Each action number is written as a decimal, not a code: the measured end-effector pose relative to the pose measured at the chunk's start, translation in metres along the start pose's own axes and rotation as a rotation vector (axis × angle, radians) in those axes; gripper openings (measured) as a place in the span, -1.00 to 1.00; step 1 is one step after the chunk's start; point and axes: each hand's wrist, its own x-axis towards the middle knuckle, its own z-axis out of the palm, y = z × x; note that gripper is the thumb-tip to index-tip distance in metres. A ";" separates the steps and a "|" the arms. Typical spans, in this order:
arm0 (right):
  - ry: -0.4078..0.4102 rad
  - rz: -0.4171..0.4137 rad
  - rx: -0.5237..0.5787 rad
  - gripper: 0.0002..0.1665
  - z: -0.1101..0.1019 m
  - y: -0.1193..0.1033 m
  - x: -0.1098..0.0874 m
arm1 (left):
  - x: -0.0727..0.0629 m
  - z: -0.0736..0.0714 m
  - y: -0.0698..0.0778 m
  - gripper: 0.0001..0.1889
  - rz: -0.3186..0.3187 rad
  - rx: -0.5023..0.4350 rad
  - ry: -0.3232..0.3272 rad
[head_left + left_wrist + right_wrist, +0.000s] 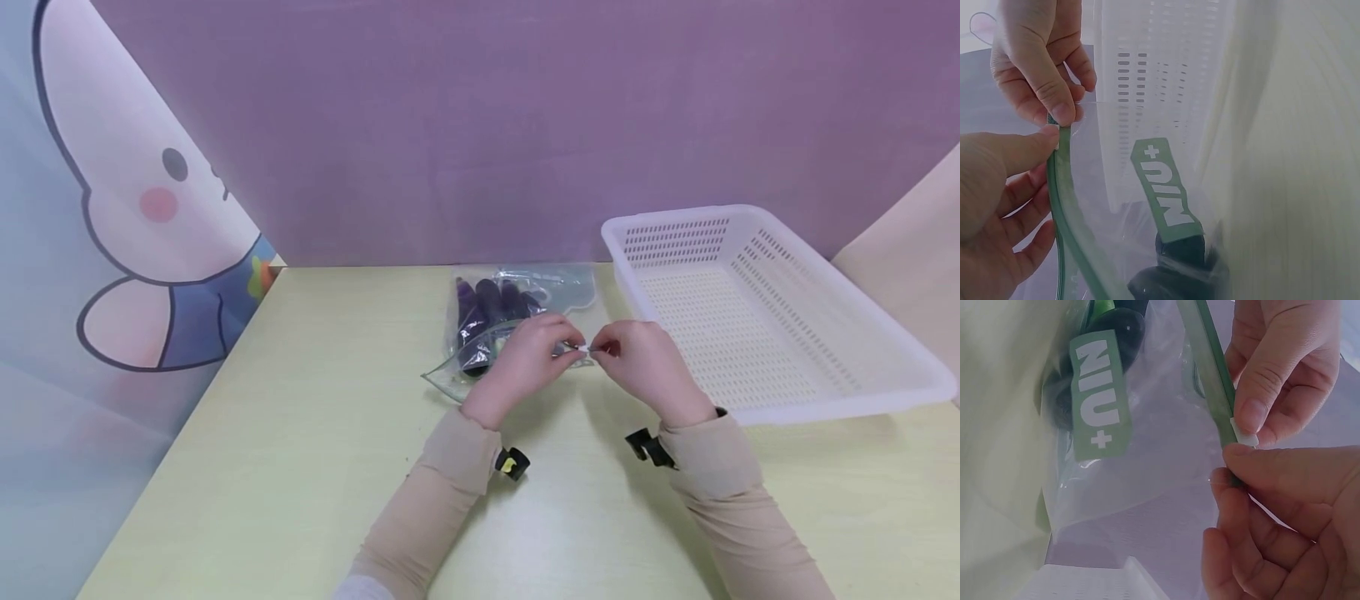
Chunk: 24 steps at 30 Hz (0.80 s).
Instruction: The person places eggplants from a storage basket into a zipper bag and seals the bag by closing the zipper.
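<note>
A clear slider bag (pixel 566 287) holds several dark purple eggplants (pixel 487 302), with a green stem showing at the top of the right wrist view. Along its mouth runs a green zip strip (pixel 1069 219), and a green label with white letters (pixel 1100 394) is on its side. My left hand (pixel 529 354) pinches the small white slider (pixel 1244 432) on that strip between thumb and finger. Right beside it, my right hand (pixel 647 365) pinches the end corner of the strip. The fingertips of both hands nearly meet.
A white perforated plastic basket (pixel 847 410) stands to the right, close to my right hand. The pale yellow table (pixel 300 467) reaches back to a purple backdrop (pixel 420 125). At the left hangs a cloth with a cartoon rabbit (pixel 112 233).
</note>
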 end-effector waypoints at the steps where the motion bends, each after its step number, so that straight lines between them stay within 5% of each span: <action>1: -0.001 -0.004 -0.001 -0.91 0.000 0.000 0.000 | 0.000 0.000 0.000 -0.83 -0.003 0.006 -0.005; 24: -0.001 -0.008 0.001 -0.94 0.001 0.000 0.001 | 0.000 0.001 0.002 -0.82 -0.033 0.037 -0.040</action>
